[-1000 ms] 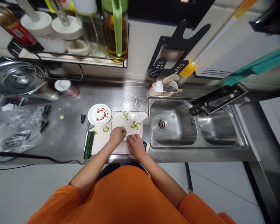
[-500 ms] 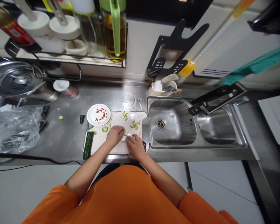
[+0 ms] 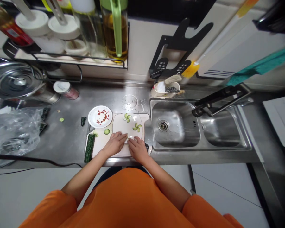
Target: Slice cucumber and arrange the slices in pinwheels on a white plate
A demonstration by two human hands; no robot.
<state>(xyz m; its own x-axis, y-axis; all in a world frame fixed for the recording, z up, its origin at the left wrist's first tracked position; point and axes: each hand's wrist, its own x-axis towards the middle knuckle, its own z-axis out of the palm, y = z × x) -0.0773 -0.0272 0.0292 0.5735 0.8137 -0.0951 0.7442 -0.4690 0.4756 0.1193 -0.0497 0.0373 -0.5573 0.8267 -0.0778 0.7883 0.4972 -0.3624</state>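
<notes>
My left hand [image 3: 114,144] reaches over the near part of a white plate [image 3: 118,122], its fingers drawn together and pointing right. Facing it, my right hand [image 3: 138,149] has its fingertips close to the left ones. Between them only a trace of a pale green cucumber slice [image 3: 127,138] shows; the fingers hide the rest. Two pinwheels of cucumber slices lie farther up the plate, an upper one [image 3: 127,117] and a right one [image 3: 137,127]. The plate rests on a cutting board [image 3: 101,148], with a round cucumber slice [image 3: 106,131] and a cut cucumber [image 3: 89,148] at its left.
A small plate with red bits [image 3: 91,117] touches the board's upper left. A cleaver [image 3: 149,131] lies along its right side, beside the double sink [image 3: 175,126]. Leftward are a cucumber end [image 3: 83,121], a plastic bag [image 3: 14,133], a can [image 3: 66,90] and a lidded pot [image 3: 19,80].
My left hand has shifted slightly down and flattened, its fingers now stretched toward the right hand and covering more of the slice. My right hand has barely moved.
</notes>
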